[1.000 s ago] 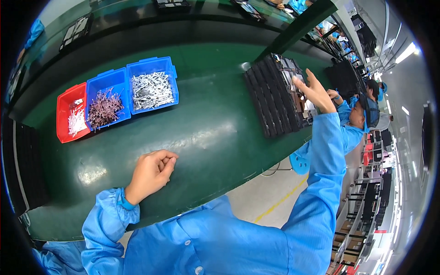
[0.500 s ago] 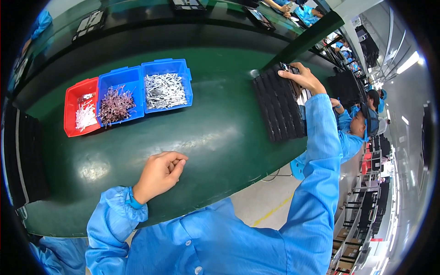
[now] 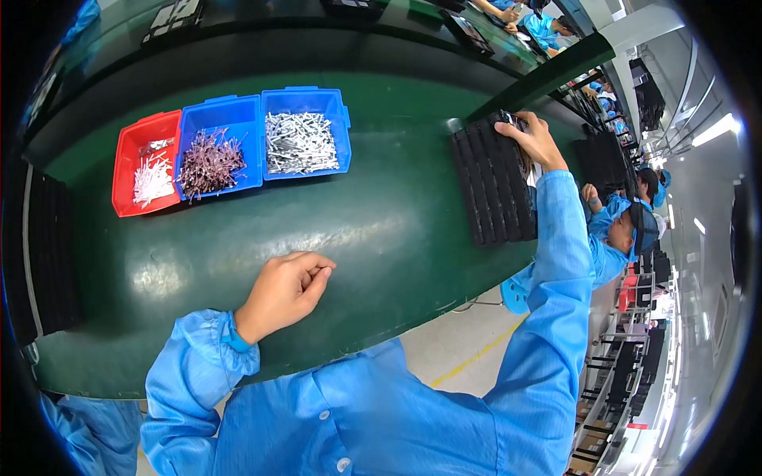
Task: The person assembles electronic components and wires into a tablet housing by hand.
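My right hand (image 3: 537, 144) reaches to the far end of a stack of black trays (image 3: 494, 186) at the right of the green table. Its thumb lies over the upper corner and its fingers bend round the edge of the outermost tray, gripping it. What those fingertips touch behind the edge is hidden. My left hand (image 3: 287, 292) rests at the near middle of the table, fingers curled in and thumb against them, with nothing showing in it. Beyond it stand a red bin (image 3: 125, 176) with small white pieces, a blue bin (image 3: 189, 119) with purplish-brown pins, and another blue bin (image 3: 340, 131) with silvery-white pieces.
A tall black stack (image 3: 51, 254) stands at the left end of the table (image 3: 381, 238). A raised shelf runs along the back, with flat devices on it, and a green post (image 3: 548, 75) rises behind the tray stack. Another person (image 3: 615, 234) sits to the right, near a blue stool (image 3: 514, 295).
The view has shifted slightly, so the bins appear higher and further right. My right hand stays on the tray stack, and my left hand keeps its curled pose.
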Available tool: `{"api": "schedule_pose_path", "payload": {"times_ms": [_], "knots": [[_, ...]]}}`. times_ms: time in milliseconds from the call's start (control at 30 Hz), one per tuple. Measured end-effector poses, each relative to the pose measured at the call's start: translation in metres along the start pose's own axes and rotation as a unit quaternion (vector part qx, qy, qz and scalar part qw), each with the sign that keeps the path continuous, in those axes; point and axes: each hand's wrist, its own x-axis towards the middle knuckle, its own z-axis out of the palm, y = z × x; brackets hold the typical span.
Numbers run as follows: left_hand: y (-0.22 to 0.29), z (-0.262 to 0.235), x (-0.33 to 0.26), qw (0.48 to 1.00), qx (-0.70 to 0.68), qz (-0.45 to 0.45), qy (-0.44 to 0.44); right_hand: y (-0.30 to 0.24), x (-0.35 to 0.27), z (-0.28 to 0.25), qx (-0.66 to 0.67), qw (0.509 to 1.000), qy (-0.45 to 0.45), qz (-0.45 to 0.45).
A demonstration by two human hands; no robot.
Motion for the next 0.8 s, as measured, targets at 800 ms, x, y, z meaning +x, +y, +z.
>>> {"api": "schedule_pose_path", "payload": {"times_ms": [800], "knots": [[-0.028, -0.091, 0.0, 0.876, 0.242, 0.128, 0.397, -0.17, -0.084, 0.207, 0.566, 0.823, 0.023, -0.048]]}}
